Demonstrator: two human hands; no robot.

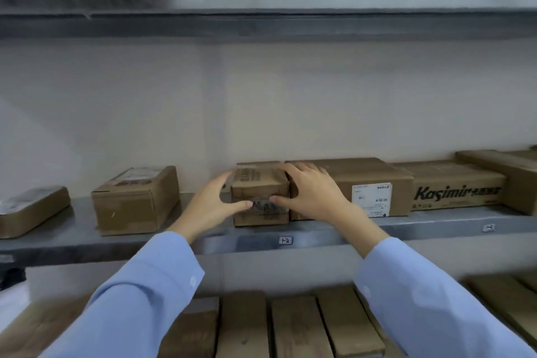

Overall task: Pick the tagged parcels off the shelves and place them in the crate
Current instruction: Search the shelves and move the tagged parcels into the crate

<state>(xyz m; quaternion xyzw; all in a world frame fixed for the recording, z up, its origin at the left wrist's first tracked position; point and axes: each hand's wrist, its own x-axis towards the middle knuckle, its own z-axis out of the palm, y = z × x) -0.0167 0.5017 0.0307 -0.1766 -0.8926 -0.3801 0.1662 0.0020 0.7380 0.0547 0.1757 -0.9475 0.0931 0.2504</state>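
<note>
In the middle of the frame both hands held a small cardboard box (259, 187) standing on the grey metal shelf (319, 237). The left hand (213, 203) lay against its left side and the right hand (311, 192) over its top right edge, both thumbs on its front. A labelled box (363, 180) touched it on the right, with a Kasimir box (456, 190) beyond. Another box (135, 199) sat apart at left.

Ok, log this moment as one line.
phase: pick | target: small box on middle shelf | left hand: grips box's left side | right hand: grips box's right side | lifted: not yet
</note>
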